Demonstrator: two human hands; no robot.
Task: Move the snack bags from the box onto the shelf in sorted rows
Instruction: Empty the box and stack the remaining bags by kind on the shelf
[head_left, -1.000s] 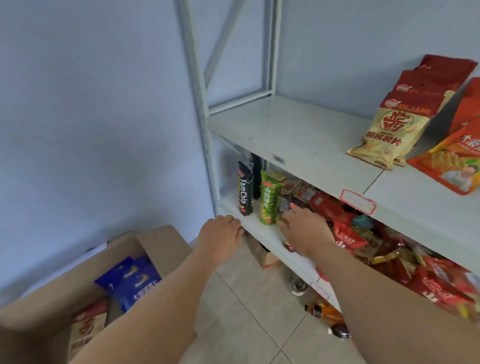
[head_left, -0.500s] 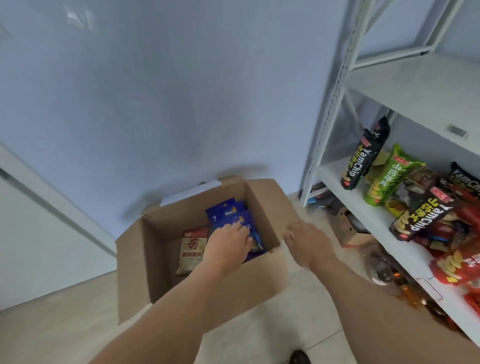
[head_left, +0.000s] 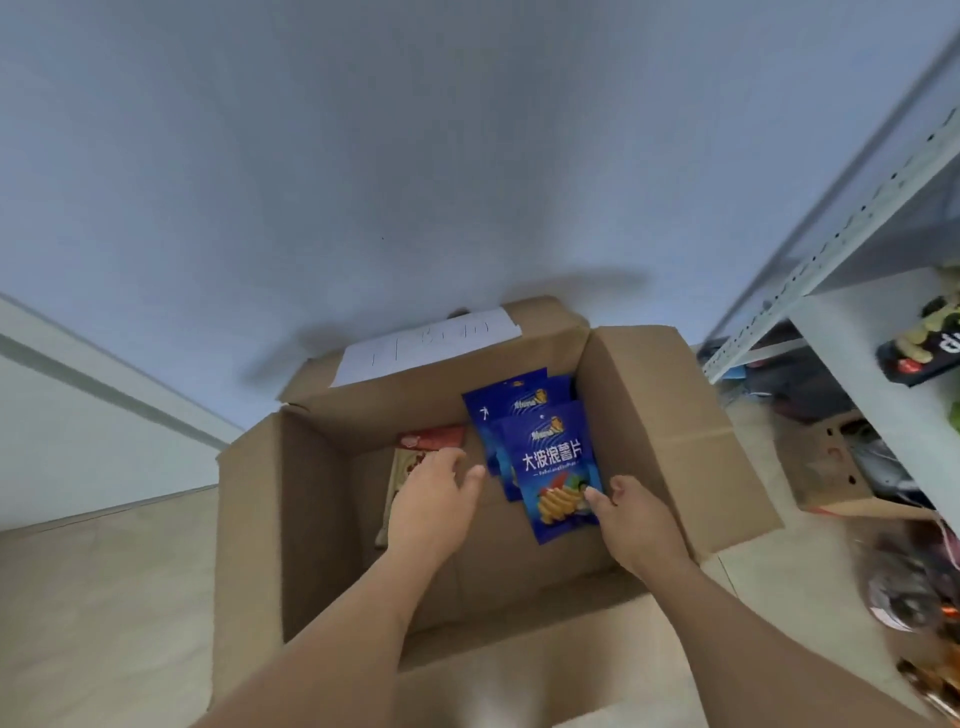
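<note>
Inside the open cardboard box (head_left: 649, 426) on the floor, both hands are reaching down. The right hand (head_left: 636, 519) is pinching the lower right corner of the front blue snack bag (head_left: 553, 467), which is leaning against more blue bags at the box's far right corner. The left hand (head_left: 434, 499) is hovering with relaxed fingers, gripping nothing, just over a tan-and-red bag (head_left: 410, 457) lying along the box's left wall. Farther right, the shelf (head_left: 883, 374) is already carrying a few snacks at its near edge. Judging by this, several bags are still waiting to be moved.
</note>
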